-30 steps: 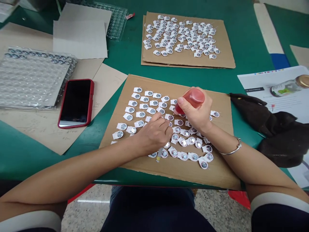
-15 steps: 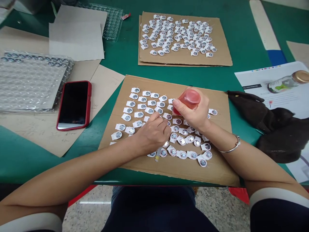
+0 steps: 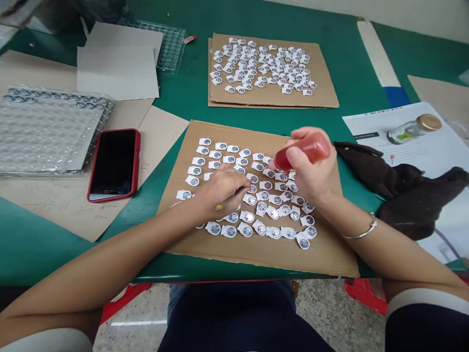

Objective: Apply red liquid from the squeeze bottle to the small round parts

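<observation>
My right hand (image 3: 317, 168) is wrapped round a red translucent squeeze bottle (image 3: 309, 149), tilted with its narrow end down and to the left. That end is just above the rows of small round metal parts on white tabs (image 3: 273, 212). Lower and to the left, my left hand (image 3: 222, 188) is closed on a slim metal tool that looks like tweezers (image 3: 229, 199), with a yellow mark at its rear end. My fingers hide its tip and some of the parts. Both hands are over a brown cardboard sheet (image 3: 322, 249) that carries the parts.
Behind lies another cardboard stack (image 3: 326, 93) covered with similar parts. To the left are a red-cased phone (image 3: 114, 166), clear plastic trays (image 3: 44, 132) and grey card sheets (image 3: 117, 73). Dark brown cloth (image 3: 410, 200) and a printed sheet (image 3: 361, 122) lie on the right.
My right hand has moved right with the bottle, which now leans over more sideways. My left hand has shifted slightly left, and its tool has swung from pointing down to lying flatter.
</observation>
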Motion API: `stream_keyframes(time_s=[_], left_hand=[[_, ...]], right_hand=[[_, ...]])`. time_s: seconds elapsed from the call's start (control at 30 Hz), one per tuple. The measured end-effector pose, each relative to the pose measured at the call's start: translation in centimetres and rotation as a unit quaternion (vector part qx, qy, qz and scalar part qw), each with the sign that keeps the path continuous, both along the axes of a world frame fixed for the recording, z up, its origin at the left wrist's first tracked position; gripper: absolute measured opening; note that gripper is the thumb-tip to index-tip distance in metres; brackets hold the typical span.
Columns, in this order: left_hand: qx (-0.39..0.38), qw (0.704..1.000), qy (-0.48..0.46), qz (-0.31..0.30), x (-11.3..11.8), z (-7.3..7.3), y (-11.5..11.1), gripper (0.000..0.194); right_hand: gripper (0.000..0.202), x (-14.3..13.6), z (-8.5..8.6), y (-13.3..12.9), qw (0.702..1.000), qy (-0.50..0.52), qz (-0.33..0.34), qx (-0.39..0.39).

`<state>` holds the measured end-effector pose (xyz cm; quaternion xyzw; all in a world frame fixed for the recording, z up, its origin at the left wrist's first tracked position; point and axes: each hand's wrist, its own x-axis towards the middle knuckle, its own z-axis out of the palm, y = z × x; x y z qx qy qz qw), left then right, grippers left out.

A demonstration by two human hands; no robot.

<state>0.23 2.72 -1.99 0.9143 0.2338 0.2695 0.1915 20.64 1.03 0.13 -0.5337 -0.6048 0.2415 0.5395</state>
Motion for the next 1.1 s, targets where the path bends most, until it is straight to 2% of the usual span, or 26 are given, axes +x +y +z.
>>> stream_keyframes(time_s=[0.1, 0.23, 0.9, 1.1], left_hand=[[-0.024, 1.0, -0.01, -0.001, -0.1, 0.1, 0.1, 0.01], [-0.022, 1.0, -0.009, 0.008, 0.0, 0.2, 0.0, 0.007], [-0.013, 0.999, -0.032, -0.01, -0.2, -0.8, -0.2, 0.006], [-0.016, 1.0, -0.023, -0.005, -0.2, -0.5, -0.2, 0.006]], right_hand=[[0.037, 0.2, -1.1, -1.5, 0.999, 0.029, -0.018, 0.02], [0.023, 0.1, -1.6, -2.5, 0.998, -0.001, -0.01, 0.061], [0.02, -0.2, -1.8, -1.9, 0.998, -0.042, -0.019, 0.039], [0.018, -0.2, -1.7, -1.8, 0.998, -0.04, -0.02, 0.054]])
